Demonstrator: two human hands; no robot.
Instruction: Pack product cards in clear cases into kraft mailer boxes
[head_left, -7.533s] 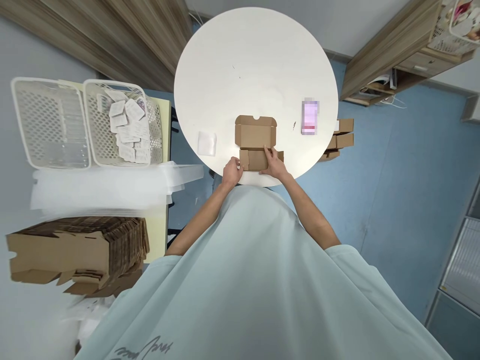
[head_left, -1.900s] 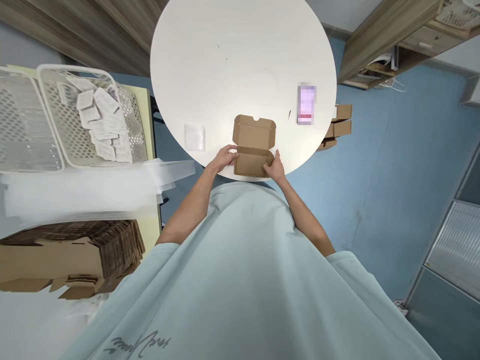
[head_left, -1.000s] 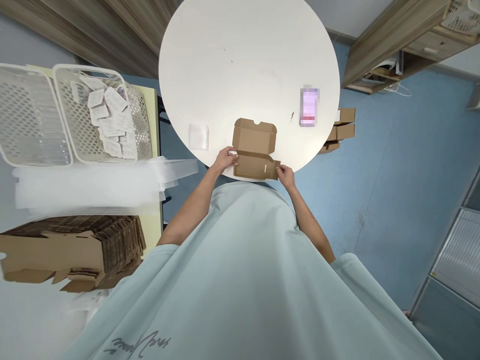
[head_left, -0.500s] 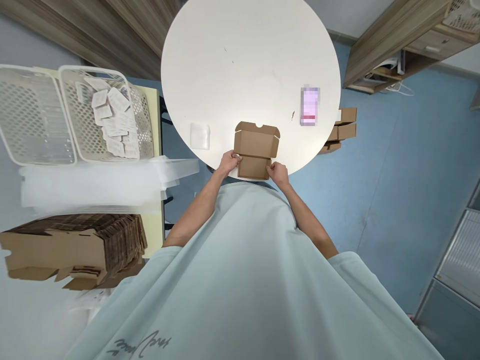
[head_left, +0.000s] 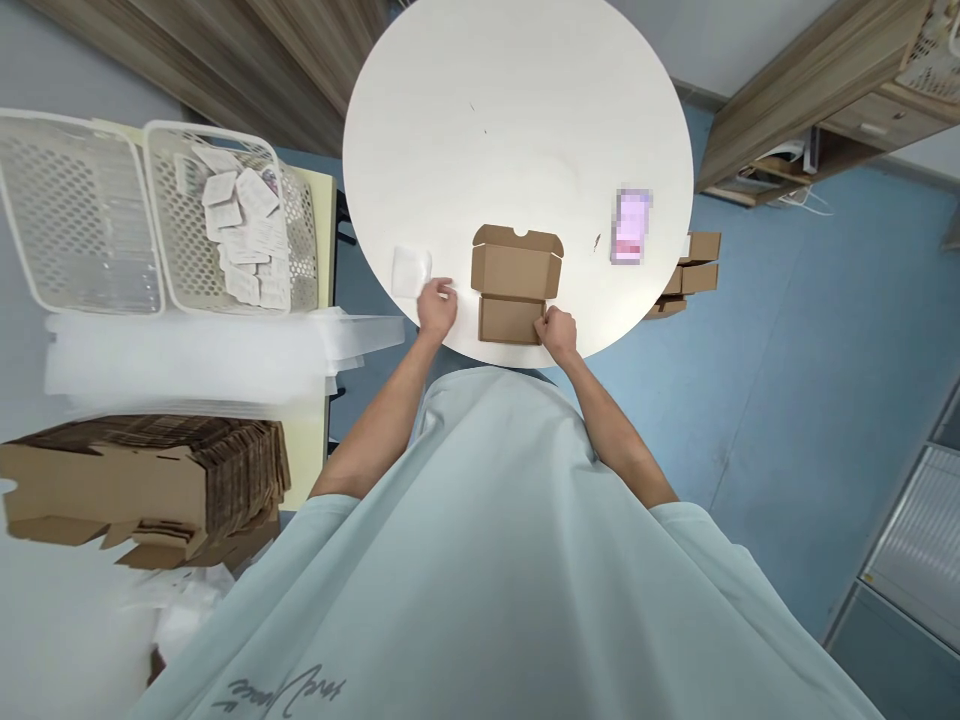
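Note:
An open brown cardboard box [head_left: 512,321] lies at the near edge of the round white table, its lid [head_left: 517,270] laid back away from me. My right hand [head_left: 556,333] is closed on the box's right side wall. To the left of the box, my left hand [head_left: 437,308] hovers apart from it, fingers loosely bent and apart, holding nothing that I can see. Just beyond that hand is a small white padded packet [head_left: 410,271]; whether the hand touches it I cannot tell.
On the table [head_left: 517,120], a phone-like blurred item [head_left: 631,228] lies at right. The left side table holds a basket [head_left: 176,250] of white packets, white foam sheets [head_left: 187,355] and stacked flat cartons [head_left: 112,490]. Small boxes [head_left: 701,262] show beyond the table's right edge.
My left hand has let go of the box's left side and moved left to the white packet. My right hand stays at the box's right side. The view has shifted slightly.

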